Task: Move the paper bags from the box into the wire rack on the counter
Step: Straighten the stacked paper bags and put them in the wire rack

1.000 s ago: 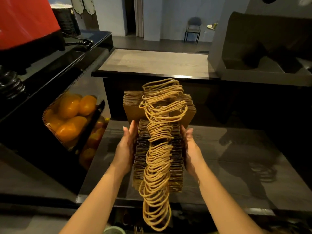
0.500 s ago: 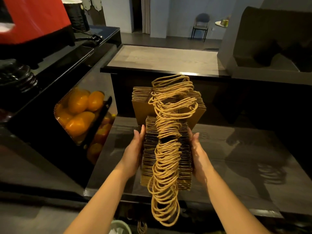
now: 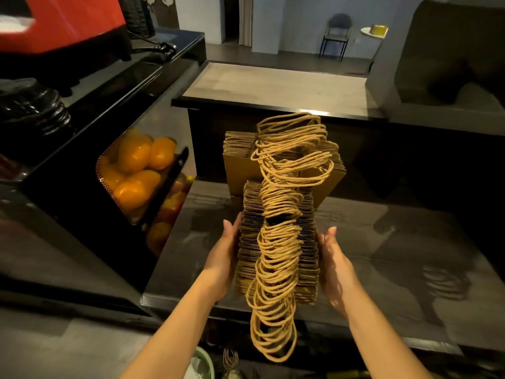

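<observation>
The left hand (image 3: 225, 258) and right hand (image 3: 334, 263), fingers straight, press flat against opposite sides of the paper bag stack (image 3: 250, 236) at the counter (image 3: 382, 242) near edge. Risk: weak side pressure drops middle bags; hanging twine handles (image 3: 276, 269) may snag the edge.

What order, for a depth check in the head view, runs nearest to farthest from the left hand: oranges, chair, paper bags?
1. Paper bags, pressed against the left hand, on its right.
2. Oranges, in the bin to the left.
3. Chair, far back across the room.
</observation>
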Demonstrator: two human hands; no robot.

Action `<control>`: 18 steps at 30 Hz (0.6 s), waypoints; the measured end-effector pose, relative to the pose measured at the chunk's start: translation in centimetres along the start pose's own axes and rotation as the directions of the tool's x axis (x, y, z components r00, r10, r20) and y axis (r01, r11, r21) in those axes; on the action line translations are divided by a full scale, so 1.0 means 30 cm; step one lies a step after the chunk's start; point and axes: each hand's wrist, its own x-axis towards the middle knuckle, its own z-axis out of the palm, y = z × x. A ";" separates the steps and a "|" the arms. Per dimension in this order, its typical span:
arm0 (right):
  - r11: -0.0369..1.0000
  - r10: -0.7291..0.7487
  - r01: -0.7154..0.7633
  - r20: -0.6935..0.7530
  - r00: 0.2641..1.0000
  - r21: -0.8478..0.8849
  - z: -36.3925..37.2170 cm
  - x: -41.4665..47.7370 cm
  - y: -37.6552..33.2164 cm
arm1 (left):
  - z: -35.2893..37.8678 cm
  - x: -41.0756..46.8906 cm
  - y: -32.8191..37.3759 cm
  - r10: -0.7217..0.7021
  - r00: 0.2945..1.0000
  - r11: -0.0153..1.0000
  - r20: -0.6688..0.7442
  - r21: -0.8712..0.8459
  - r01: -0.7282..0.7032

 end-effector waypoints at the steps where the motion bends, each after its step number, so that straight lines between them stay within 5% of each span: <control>1: 1.000 -0.004 0.004 0.005 1.000 0.011 0.003 -0.001 0.002 | 0.005 -0.001 -0.003 0.001 1.000 1.000 -0.004 -0.011 -0.001; 9: 0.999 0.016 -0.018 0.039 0.999 0.037 0.024 -0.022 -0.007 | -0.011 -0.009 0.009 0.006 1.000 0.999 -0.008 0.034 -0.006; 18: 0.967 0.123 -0.155 -0.161 0.979 -0.202 -0.019 -0.032 -0.015 | -0.054 -0.024 -0.050 0.004 0.993 0.989 -0.120 0.145 0.014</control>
